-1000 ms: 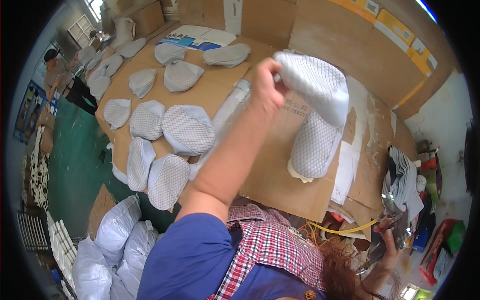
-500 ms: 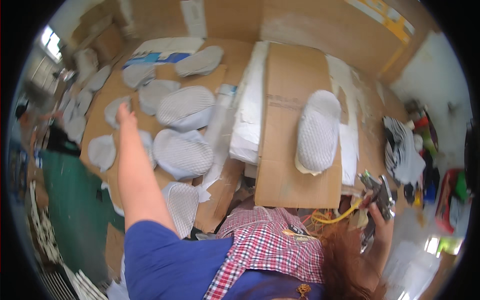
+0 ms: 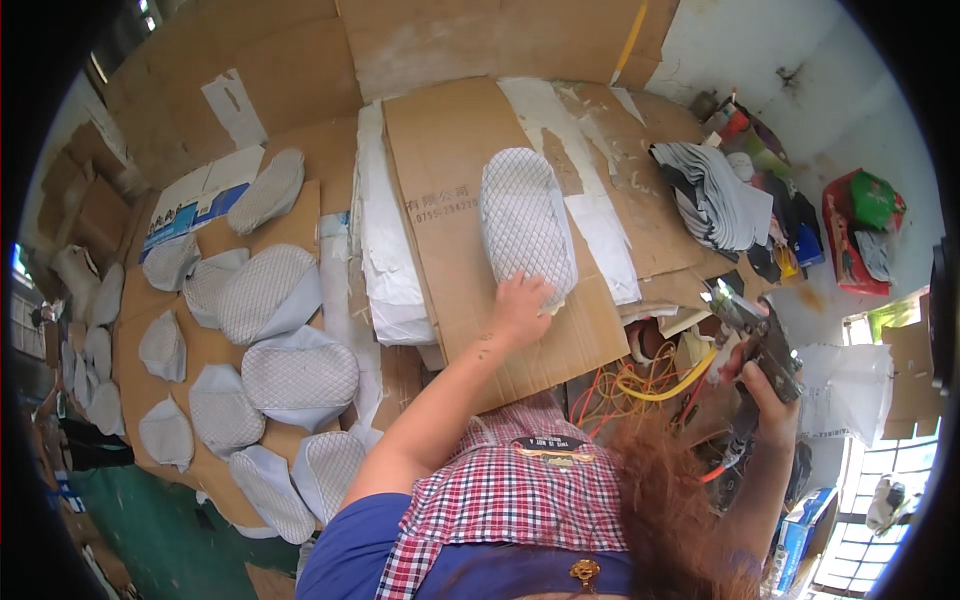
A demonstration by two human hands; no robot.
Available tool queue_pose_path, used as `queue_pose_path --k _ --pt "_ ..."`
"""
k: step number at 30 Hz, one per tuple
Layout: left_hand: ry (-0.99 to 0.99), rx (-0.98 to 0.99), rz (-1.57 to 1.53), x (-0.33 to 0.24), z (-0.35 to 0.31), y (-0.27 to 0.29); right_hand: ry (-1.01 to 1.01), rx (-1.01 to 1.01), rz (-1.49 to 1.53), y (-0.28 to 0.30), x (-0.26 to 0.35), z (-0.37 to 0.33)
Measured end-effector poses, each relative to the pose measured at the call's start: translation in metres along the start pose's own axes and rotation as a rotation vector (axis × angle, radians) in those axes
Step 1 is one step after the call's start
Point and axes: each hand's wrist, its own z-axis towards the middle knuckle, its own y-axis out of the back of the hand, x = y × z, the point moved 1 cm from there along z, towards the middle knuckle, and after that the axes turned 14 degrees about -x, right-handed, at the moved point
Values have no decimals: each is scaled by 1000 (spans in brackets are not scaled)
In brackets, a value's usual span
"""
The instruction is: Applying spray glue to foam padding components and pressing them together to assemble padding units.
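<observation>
On the brown cardboard in front of me lies a grey quilted oval padded piece (image 3: 522, 215), lengthwise away from me. My left hand (image 3: 522, 308) rests on its near end, fingers spread over the quilting; a small pale yellow bit shows beside the fingertips. At the right, my right hand (image 3: 768, 395) is wrapped round a dark and silver staple gun (image 3: 768, 340), held up off the table with its nose pointing up and left. A yellow air hose (image 3: 660, 393) hangs near it. Part of that hand's grip is hidden behind the tool.
Several similar grey quilted pieces (image 3: 300, 378) are spread over cardboard at the left. Stacked striped grey fabric (image 3: 715, 195) sits at the back right, near a red bag (image 3: 850, 235). Orange cords (image 3: 600, 390) tangle below the cardboard's front edge. Cardboard walls (image 3: 450, 40) stand behind.
My left hand has come from the pieces at the far left onto the piece in front of me. The view has turned right. The staple gun stays in my right hand.
</observation>
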Motion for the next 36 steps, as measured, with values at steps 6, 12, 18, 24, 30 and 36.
queue_pose_path --k 6,12,18,24,30,36 --pt "-14 262 112 -8 -15 -21 -6 10 -7 6 9 -2" --pt "-45 276 58 -6 -23 -26 61 178 -5 8 19 5" --pt "33 195 -143 -1 -35 -9 35 110 -120 -7 33 0" --pt "566 -64 -306 38 -86 71 24 266 -237 21 28 -28" --pt "1046 -326 -348 115 -146 134 -61 169 -229 24 27 -44" --pt "1254 -619 -543 132 -159 174 -98 248 -296 42 30 -61"
